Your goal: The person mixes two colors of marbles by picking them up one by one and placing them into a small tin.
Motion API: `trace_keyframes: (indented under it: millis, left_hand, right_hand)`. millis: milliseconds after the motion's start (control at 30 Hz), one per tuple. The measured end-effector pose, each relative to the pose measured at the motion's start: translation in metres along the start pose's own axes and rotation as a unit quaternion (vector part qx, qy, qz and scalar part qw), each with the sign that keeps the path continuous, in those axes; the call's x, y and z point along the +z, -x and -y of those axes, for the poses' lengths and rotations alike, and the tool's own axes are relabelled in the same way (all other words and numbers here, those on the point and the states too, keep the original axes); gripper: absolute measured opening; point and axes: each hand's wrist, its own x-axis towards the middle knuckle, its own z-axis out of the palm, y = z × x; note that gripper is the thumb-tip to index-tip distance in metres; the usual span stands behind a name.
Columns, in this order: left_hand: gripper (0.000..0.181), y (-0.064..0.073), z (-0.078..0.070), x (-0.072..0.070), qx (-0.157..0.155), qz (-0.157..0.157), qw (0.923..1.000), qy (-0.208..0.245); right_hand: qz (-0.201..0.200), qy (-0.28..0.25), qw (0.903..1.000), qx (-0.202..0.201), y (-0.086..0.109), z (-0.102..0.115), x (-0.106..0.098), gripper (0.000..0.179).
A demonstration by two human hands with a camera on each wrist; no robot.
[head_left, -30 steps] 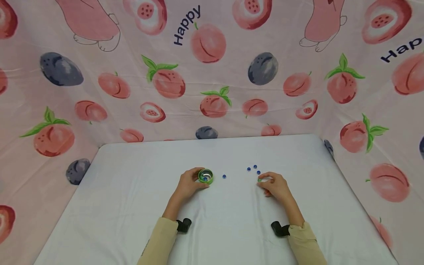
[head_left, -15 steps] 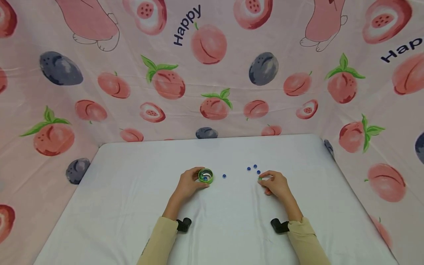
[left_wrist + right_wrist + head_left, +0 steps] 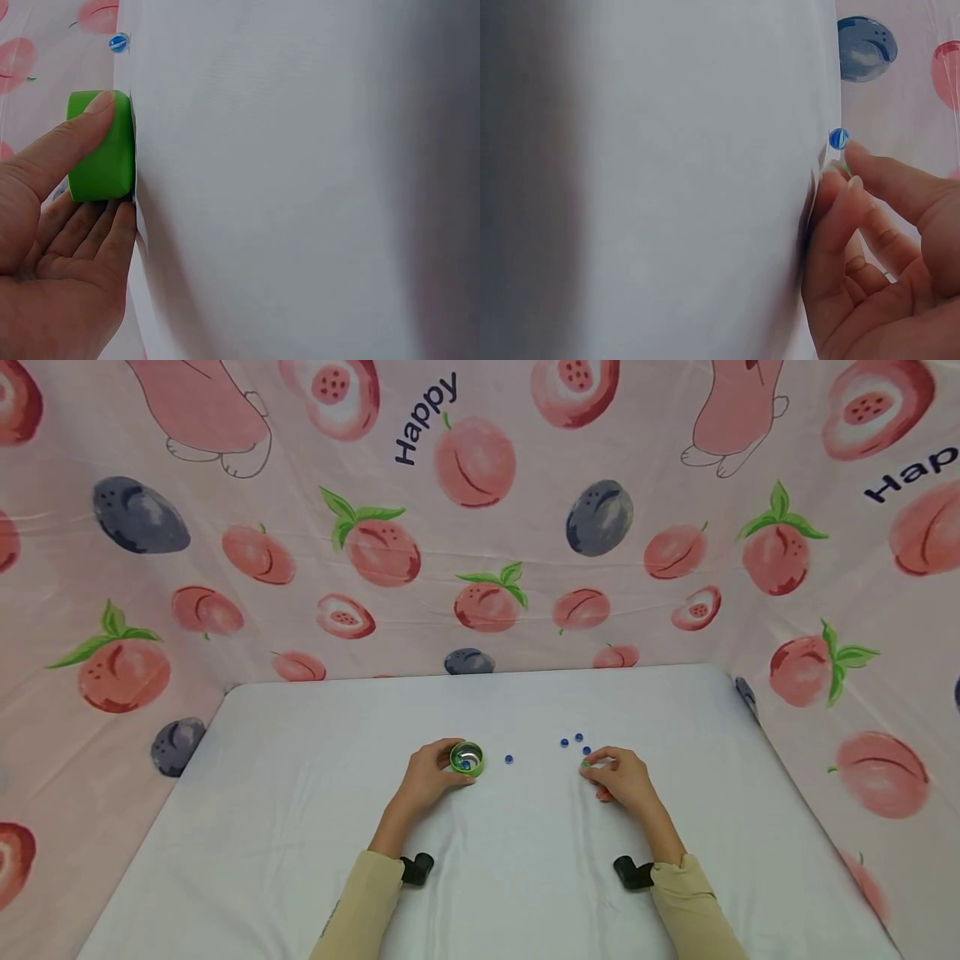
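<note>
L hand [image 3: 431, 772] grips green cup [image 3: 101, 165] upright on worktop [image 3: 517, 868], thumb nr side, fingers far side. R hand [image 3: 626, 774] pinches sm. green item [image 3: 586, 764] btwn thumb & fingertip, other fingers curled, nr blue marbles [image 3: 565, 743].

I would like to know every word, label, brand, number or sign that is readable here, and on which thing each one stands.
"Happy": on the cloth behind the table.
"Hap": on the same cloth, at right, cut off by the picture's edge.
Too small to read: a dark mark, perhaps writing, on the left sleeve.
Cup: no text on the side that shows.
No numbers or brands are readable.
</note>
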Motion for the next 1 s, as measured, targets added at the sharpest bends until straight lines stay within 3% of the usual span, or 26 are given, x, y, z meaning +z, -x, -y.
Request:
trace_keyframes:
  millis: [667, 1000]
  left_hand:
    - [0.065, 0.0, -0.002, 0.0, -0.008, -0.001, 0.9999, -0.006]
    - [0.065, 0.001, -0.001, 0.0, 0.001, -0.002, 1.0, -0.006]
  right_hand:
    - [0.023, -0.001, 0.9983, -0.053, 0.004, 0.017, 0.004, 0.019]
    - [0.03, 0.001, 0.998, -0.055, 0.0, 0.027, 0.011, 0.019]
